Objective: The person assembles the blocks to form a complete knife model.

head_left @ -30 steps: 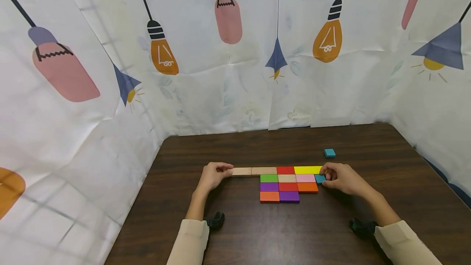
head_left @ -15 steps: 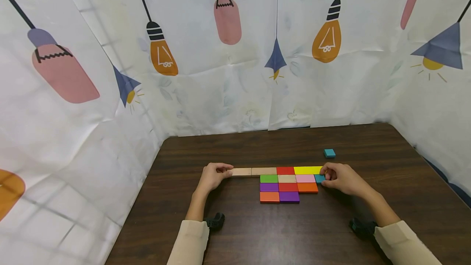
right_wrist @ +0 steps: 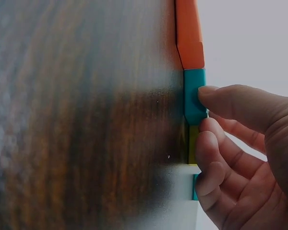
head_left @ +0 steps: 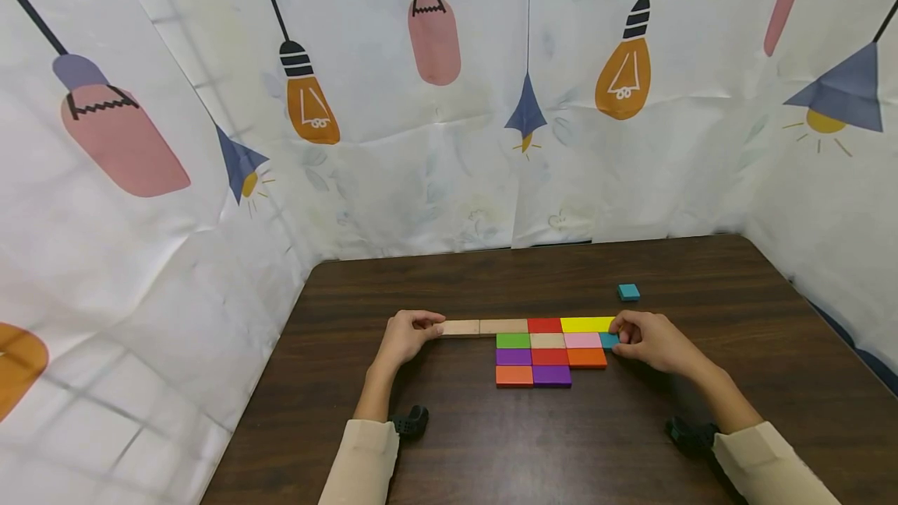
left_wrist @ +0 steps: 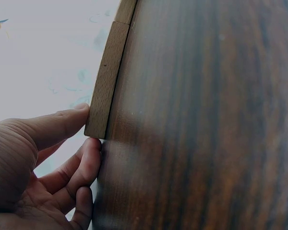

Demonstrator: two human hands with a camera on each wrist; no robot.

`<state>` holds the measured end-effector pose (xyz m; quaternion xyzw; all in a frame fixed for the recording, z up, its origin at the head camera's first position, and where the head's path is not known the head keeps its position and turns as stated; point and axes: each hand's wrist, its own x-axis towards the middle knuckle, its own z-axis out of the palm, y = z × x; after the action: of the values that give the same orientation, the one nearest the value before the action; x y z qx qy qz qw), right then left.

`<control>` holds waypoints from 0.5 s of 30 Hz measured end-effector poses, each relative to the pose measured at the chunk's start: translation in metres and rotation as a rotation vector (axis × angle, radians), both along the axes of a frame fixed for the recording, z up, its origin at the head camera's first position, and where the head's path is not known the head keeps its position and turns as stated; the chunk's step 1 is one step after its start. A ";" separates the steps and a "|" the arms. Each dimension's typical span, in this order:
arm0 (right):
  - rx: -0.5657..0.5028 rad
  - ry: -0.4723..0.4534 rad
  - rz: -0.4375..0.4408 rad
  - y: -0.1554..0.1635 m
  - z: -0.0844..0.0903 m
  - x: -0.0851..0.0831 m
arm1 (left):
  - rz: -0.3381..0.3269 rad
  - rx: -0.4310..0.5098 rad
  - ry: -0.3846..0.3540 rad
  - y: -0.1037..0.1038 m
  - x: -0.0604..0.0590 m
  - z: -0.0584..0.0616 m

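Two hands bracket the flat block rows on the dark wooden bench (head_left: 449,443): the left hand (head_left: 405,336) pinches the plain wooden rectangular block (head_left: 460,327), the right hand (head_left: 648,339) pinches the small teal square block (head_left: 609,340), so uneven inward pressure could buckle the rows between them.

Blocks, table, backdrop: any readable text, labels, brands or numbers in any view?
None: no words, numbers or brand marks are readable in any view.
Coloured blocks: plain faces, no print.
Wooden block at the left hand: bare wood, only a tiny dark speck.
Teal block at the right hand: blank.
Backdrop: lamp and bulb drawings only, no lettering.
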<state>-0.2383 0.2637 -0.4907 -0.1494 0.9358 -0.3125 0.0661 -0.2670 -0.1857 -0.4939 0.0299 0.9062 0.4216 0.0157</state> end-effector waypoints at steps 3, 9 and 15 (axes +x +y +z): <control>-0.005 0.000 0.002 0.000 0.001 0.000 | -0.002 0.005 0.000 0.000 0.000 0.000; -0.041 0.022 0.013 0.008 0.005 -0.002 | -0.003 0.014 0.002 0.000 0.000 -0.001; -0.192 0.058 -0.025 0.027 0.006 -0.016 | 0.000 0.002 0.001 -0.001 0.000 -0.001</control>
<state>-0.2541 0.2911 -0.4844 -0.1523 0.9048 -0.3971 0.0202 -0.2674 -0.1862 -0.4946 0.0300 0.9058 0.4224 0.0150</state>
